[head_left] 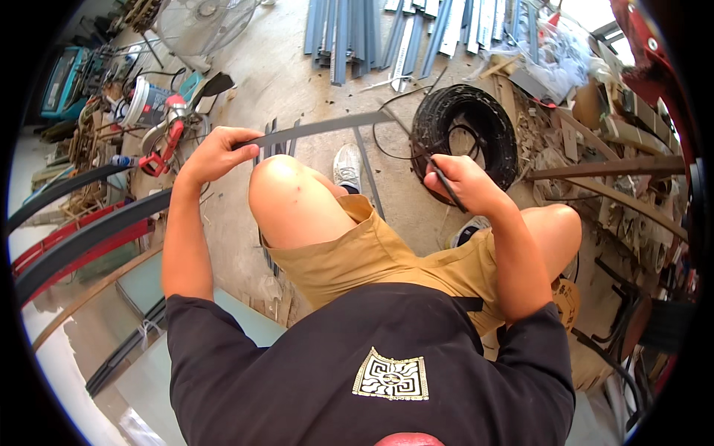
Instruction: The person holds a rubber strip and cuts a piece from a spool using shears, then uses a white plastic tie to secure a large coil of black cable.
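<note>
My left hand, above my left knee, grips one end of a long flat dark grey strip between thumb and fingers. This strip reaches to the right across my knees, toward the black coil. My right hand is closed around a thin black strip, which runs up and left to the far end of the grey one. Whether the two strips are joined there, I cannot tell. Just beyond my right hand, a thick black coil lies on the floor, a loose thin black loop beside it.
Blue-grey and white profile lengths lie at the far side. Left are a red power saw, a white bucket and a fan. Clear plastic and wood scraps crowd the right. Narrow dark strips lie near my feet.
</note>
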Action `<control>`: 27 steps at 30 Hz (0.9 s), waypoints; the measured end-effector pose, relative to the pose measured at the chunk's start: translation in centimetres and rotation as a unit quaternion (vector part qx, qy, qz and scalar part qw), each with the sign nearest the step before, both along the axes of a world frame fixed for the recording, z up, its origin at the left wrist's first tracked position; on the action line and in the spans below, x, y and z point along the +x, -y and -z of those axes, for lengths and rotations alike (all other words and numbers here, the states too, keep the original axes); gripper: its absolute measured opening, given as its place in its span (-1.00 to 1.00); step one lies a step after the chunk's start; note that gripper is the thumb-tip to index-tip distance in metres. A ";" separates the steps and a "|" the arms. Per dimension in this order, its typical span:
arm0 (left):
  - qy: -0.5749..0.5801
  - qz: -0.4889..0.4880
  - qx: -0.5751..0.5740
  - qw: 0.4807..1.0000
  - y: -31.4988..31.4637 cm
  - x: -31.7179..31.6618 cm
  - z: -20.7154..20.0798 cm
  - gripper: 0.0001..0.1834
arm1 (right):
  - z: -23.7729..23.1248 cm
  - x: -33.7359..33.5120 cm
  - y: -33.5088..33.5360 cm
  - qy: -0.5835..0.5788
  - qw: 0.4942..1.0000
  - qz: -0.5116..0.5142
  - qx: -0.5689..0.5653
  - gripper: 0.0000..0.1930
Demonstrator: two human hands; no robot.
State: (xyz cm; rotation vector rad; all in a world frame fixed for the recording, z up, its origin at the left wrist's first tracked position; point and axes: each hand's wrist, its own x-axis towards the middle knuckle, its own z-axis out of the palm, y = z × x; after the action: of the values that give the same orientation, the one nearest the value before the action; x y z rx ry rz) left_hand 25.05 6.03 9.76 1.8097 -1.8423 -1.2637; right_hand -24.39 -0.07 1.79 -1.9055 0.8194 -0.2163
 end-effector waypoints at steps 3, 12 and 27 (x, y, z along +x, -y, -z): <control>0.019 -0.035 -0.026 0.999 -0.7 1.3 2.6 -0.66 | 0.7 -0.5 -0.1 0.018 0.995 0.101 0.004 -0.55; -0.031 -0.449 0.019 0.893 -13.0 10.7 27.0 -0.52 | 4.7 0.6 -1.4 -0.097 0.990 0.096 0.017 -0.56; 0.242 -0.518 0.058 0.819 -18.9 9.7 41.3 -0.51 | 16.9 1.8 -6.3 -0.431 0.900 0.009 0.063 -0.29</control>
State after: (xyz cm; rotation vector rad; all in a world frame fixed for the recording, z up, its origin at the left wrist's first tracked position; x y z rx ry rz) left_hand 34.76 24.93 -31.50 2.7450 -0.5878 -0.4996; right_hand -22.62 6.27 -15.13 -1.8450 1.3838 0.7134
